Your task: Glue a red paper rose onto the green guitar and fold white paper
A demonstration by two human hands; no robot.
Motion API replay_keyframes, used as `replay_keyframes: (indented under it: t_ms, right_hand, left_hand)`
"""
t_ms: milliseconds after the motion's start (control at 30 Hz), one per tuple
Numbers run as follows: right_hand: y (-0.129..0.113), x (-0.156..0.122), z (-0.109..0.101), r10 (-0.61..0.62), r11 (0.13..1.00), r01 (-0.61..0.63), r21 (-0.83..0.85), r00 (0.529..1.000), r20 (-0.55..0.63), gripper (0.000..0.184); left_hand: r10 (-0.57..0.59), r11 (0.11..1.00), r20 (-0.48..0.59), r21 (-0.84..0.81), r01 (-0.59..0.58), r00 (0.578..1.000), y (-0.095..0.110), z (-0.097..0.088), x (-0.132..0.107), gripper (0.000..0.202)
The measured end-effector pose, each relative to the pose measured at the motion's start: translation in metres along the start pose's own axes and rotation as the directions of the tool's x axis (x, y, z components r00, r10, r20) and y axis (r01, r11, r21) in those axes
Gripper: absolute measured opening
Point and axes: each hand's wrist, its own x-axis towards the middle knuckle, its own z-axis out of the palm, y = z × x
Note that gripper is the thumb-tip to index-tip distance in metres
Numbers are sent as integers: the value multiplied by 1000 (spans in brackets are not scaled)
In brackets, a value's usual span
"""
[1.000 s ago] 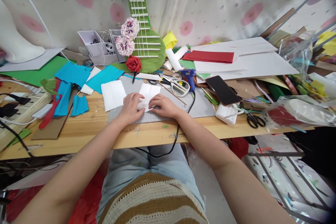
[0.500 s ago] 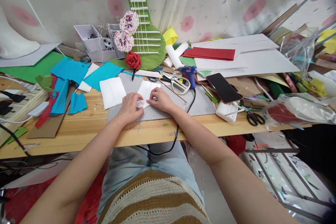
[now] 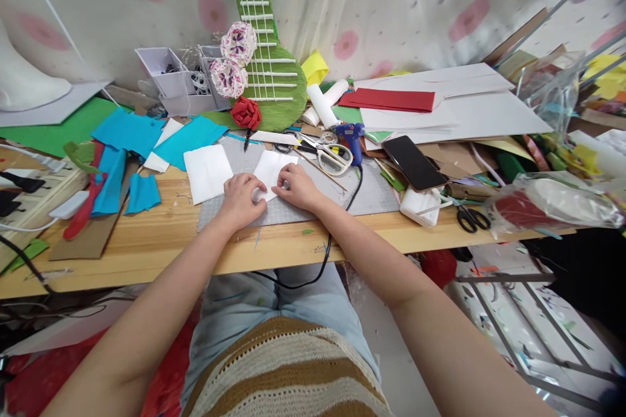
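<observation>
A creased white crepe-like paper piece point(image 3: 272, 164) lies on the grey cutting mat point(image 3: 374, 199) between my hands. My left hand point(image 3: 243, 201) is at its left near edge, fingers curled with the thumb toward the paper. From the right, my right hand point(image 3: 296, 186) pinches the same piece near its lower side. The fingertips of both hands are close together, and the near part of the paper is partly hidden by them. A second white paper square point(image 3: 208, 172) lies flat beside my left hand.
Behind the hands lie white-handled scissors point(image 3: 335, 158), a blue glue gun point(image 3: 351, 138) and a phone point(image 3: 415, 163). A green paper guitar point(image 3: 278, 114) with flowers stands at the back. Blue paper pieces point(image 3: 143, 193) lie left. The glue gun's black cord point(image 3: 328, 254) hangs over the table edge.
Both hands stay at the near part of the white paper with only slight finger movement. The whole view has shifted a little; nothing else visibly differs.
</observation>
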Motion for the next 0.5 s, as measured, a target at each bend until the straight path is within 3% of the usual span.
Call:
replay_keyframes:
  t_ms: [500]
  right_hand:
    - [-1, -1, 2, -5, 999, 4, -50, 1000, -5, 11]
  left_hand:
    - [-7, 1000, -41, 6, 7, 999, -3, 6, 2, 10]
